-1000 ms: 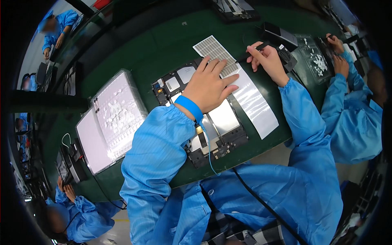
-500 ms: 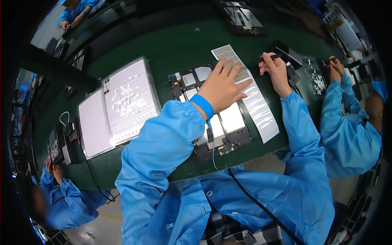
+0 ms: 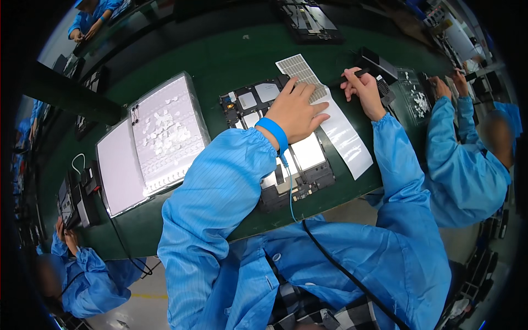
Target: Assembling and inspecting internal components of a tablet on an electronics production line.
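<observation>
My left hand (image 3: 298, 113), with a blue wrist strap (image 3: 273, 133) on it, lies palm down over an opened tablet-like device (image 3: 309, 154) with dark frame and silvery panels. Its fingers are stretched out and reach toward a label sheet (image 3: 298, 67) with a grid of small tan labels. The sheet's lower part is blank white and lies along the device's right side. Farther right, my right hand (image 3: 364, 93) is raised with bent fingers closed around a slim black tool (image 3: 360, 72). The tool's exact kind does not show. What lies beneath my left palm is hidden.
A white sheet with loose white pieces (image 3: 168, 132) lies at left on the green table (image 3: 242, 223). A black box (image 3: 379, 63) stands beyond my right hand. Another device (image 3: 311, 25) lies at the back. Co-workers sit on both sides; a cord (image 3: 341, 264) crosses my lap.
The whole view has shifted slightly. My left hand's fingers have drawn closer together over the device. My right hand still grips the black tool. The right co-worker's hands have moved apart.
</observation>
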Available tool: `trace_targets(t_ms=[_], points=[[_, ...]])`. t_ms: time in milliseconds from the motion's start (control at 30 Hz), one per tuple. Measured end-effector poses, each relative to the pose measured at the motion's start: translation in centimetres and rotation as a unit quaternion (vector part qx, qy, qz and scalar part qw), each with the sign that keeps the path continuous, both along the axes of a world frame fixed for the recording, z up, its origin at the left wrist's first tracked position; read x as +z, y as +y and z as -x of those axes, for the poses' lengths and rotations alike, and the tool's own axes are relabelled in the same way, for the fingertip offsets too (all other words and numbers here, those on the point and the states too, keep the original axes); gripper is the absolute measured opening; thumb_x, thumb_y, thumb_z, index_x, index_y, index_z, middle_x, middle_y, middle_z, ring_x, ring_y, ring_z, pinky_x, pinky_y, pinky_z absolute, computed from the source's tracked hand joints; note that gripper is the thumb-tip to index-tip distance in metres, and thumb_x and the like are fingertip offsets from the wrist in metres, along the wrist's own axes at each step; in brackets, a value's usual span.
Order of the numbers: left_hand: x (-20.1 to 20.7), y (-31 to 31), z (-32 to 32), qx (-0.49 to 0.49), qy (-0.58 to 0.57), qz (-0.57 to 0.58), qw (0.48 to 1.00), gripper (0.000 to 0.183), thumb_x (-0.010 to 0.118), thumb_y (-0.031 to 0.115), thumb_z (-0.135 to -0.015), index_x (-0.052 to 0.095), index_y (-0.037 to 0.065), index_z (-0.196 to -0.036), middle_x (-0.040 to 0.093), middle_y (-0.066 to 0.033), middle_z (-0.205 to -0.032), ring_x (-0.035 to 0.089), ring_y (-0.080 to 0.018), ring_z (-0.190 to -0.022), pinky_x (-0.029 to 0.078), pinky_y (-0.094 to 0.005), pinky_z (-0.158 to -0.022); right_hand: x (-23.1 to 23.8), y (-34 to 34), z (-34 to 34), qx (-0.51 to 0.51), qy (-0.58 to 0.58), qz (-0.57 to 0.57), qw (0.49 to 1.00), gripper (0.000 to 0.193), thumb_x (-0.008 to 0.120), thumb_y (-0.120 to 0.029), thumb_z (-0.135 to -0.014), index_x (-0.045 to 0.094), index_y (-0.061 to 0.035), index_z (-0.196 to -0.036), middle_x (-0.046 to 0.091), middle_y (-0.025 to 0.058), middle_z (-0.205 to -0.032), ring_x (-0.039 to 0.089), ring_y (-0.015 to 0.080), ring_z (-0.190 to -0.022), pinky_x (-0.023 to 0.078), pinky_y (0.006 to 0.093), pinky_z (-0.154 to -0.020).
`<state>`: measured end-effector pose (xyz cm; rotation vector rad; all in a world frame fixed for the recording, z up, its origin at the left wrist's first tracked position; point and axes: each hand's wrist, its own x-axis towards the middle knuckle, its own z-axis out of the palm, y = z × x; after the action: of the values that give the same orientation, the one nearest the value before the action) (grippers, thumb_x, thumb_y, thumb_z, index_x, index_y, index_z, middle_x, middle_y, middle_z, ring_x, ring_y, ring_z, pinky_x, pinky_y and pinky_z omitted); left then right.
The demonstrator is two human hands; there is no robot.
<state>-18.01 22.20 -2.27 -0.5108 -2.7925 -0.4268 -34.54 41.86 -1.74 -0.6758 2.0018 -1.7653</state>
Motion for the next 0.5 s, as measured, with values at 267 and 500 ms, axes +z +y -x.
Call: trace_targets(t_ms=[267,500], points=[[-1.9,0.3,0.4,0.007,0.084,-0.011,0.996,0.042,0.042,0.043,-0.101,0.070,0.020,-0.121,0.057,-0.0216,-0.126,0.048,-0.0356,-0.123,0.022,-0.0508,-0.116,0.0,0.0,0.1,0.031,0.005,-0.020,0.999,0.027,0.065,-0.028,-0.096,0.064,-0.0007,-0.099,0.067,0.0099,-0.079,0.059,0.0095,-0.056,0.047,0.0217,-0.052],[-1.1,0.3,0.0,0.009,0.075,-0.007,0.997,0.041,0.042,0.043,-0.101,0.070,0.020,-0.120,0.056,-0.0215,-0.127,0.048,-0.0361,-0.124,0.021,-0.0520,-0.116,-0.4,-0.1,-0.1,0.040,0.036,0.005,0.999,0.025,0.063,-0.027,-0.097,0.062,-0.0017,-0.099,0.067,0.0090,-0.080,0.062,0.0115,-0.063,0.049,0.0227,-0.058]])
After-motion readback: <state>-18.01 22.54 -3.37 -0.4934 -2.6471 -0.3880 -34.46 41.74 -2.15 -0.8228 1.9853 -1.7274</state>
